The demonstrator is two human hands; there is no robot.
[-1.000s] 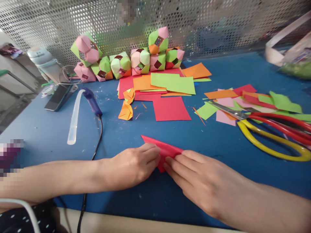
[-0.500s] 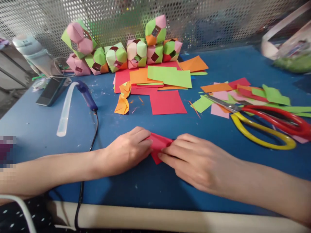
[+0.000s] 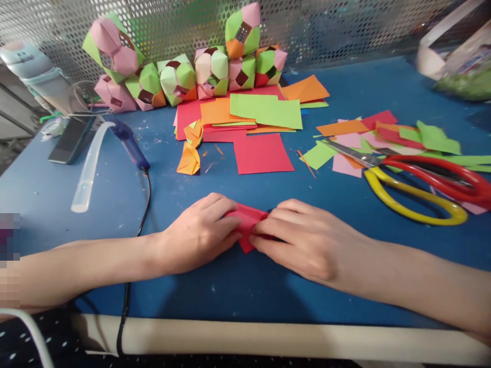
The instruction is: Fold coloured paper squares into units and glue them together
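Note:
Between my hands, near the front of the blue table point(image 3: 215, 301), lies a folded piece of red paper point(image 3: 246, 221). My left hand point(image 3: 205, 227) is closed on its left side, fingertips pressed on the paper. On the right side, the fingers of my right hand point(image 3: 299, 237) pinch and press the paper against the table. A pointed corner of it sticks out toward me, and its outer ends are hidden under my fingers. Beyond my hands lie a flat red paper square point(image 3: 264, 154) and two small folded orange pieces point(image 3: 189, 159).
Folded paper balls point(image 3: 178, 79) line the back by a perforated metal panel point(image 3: 164, 25). Colored sheets point(image 3: 268, 110) lie before them. Scissors point(image 3: 416, 197) rest on paper scraps point(image 3: 355, 140) at right. Left are a glue gun point(image 3: 132, 145) with glue stick point(image 3: 90, 168), a phone point(image 3: 71, 140) and a bottle point(image 3: 36, 71).
The view has shifted slightly, so the things on the table sit a little higher. Both hands stay on the red paper, the left fingers reaching slightly farther over it.

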